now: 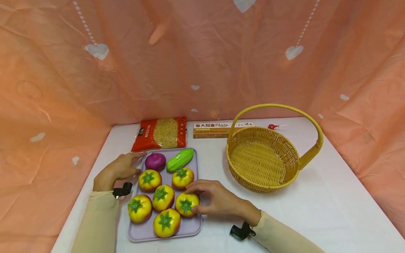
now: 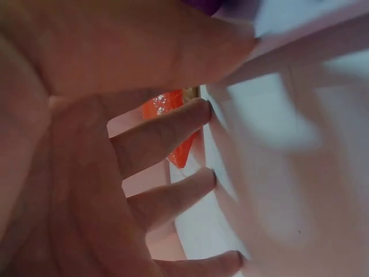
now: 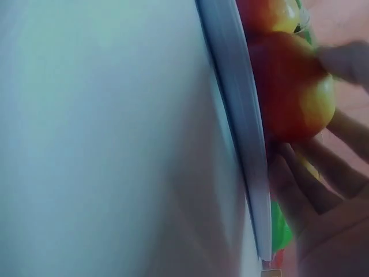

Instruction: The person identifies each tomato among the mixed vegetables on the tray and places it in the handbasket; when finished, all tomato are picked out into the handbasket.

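A lilac tray (image 1: 142, 234) carries several yellow-red persimmons with green leafy tops, a purple onion (image 1: 155, 161) and a green cucumber (image 1: 180, 160). On the tray's right side, my right hand (image 1: 218, 198) has its thumb and fingers curled round a persimmon (image 1: 186, 204), which still sits among the others. The right wrist view shows that persimmon (image 3: 294, 86) between thumb and fingers. At the tray's upper left edge is my left hand (image 1: 121, 168), holding nothing, its fingers spread. In the left wrist view its fingertips reach the white tabletop, with the thumb by the tray's rim.
A yellow wicker basket (image 1: 234, 175) with a tall handle stands to the right. Behind the tray lie a red bag of pasta (image 1: 166, 131) and a pasta box (image 1: 210, 130). A small red item (image 1: 272, 127) lies behind the basket. Peach curtains surround the white table (image 1: 316, 211).
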Demonstrator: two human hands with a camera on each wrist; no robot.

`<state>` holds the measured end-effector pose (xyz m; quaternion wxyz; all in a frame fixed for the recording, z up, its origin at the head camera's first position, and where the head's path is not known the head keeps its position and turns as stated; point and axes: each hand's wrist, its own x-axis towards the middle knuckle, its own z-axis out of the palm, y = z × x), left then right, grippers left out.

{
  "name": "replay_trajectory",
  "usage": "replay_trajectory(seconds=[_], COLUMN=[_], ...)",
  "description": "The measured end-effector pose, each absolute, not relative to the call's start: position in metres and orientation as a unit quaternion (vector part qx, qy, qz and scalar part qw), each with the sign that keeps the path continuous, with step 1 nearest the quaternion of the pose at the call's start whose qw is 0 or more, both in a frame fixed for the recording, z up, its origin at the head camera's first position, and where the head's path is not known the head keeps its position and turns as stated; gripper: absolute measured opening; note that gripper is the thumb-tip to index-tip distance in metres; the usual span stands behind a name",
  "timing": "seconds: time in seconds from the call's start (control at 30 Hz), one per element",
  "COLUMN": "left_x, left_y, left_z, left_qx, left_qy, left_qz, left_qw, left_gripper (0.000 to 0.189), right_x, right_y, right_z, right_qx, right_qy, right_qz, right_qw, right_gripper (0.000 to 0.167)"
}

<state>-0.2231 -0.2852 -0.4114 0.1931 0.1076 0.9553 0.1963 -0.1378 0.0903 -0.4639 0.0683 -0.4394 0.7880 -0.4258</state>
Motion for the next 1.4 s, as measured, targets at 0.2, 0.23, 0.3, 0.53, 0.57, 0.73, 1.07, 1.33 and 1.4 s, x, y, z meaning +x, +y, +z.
replay_trajectory(seconds=[0.2,0.23,0.3,0.53,0.57,0.73,1.07,1.33,1.4], left_x=[-0.223,-0.224,-0.224,-0.224,-0.224,-0.223,-0.224,-0.224,-0.223], left_y=[-0.284,-0.285,-0.284,-0.284,-0.284,-0.283,-0.283,-0.283,-0.283], left_z=[-0.409,-0.409,-0.409,-0.409,-0.409,-0.409,-0.407,-0.407,-0.407], left_qx=[0.116,0.119,0.122,0.121,0.119,0.116,0.107,0.101,0.097], left_qy=[0.957,0.957,0.958,0.958,0.957,0.957,0.955,0.956,0.956], left_qz=[0.177,0.175,0.174,0.18,0.182,0.183,0.187,0.184,0.184], left_qw=[0.199,0.196,0.191,0.188,0.19,0.195,0.203,0.205,0.208], left_gripper=[0.084,0.084,0.084,0.083,0.083,0.083,0.084,0.084,0.084], right_x=[-0.136,-0.135,-0.135,-0.133,-0.133,-0.135,-0.146,-0.153,-0.154], right_y=[0.09,0.09,0.089,0.088,0.089,0.097,0.137,0.193,0.208], right_z=[-0.462,-0.462,-0.463,-0.461,-0.46,-0.448,-0.408,-0.396,-0.397], right_qx=[-0.46,-0.461,-0.457,-0.451,-0.452,-0.442,-0.373,-0.302,-0.282], right_qy=[0.782,0.783,0.785,0.792,0.793,0.794,0.793,0.818,0.824], right_qz=[-0.411,-0.406,-0.404,-0.398,-0.396,-0.409,-0.478,-0.49,-0.492], right_qw=[0.092,0.094,0.103,0.105,0.099,0.084,0.059,-0.001,-0.008], right_gripper=[0.057,0.058,0.06,0.061,0.06,0.061,0.061,0.06,0.059])
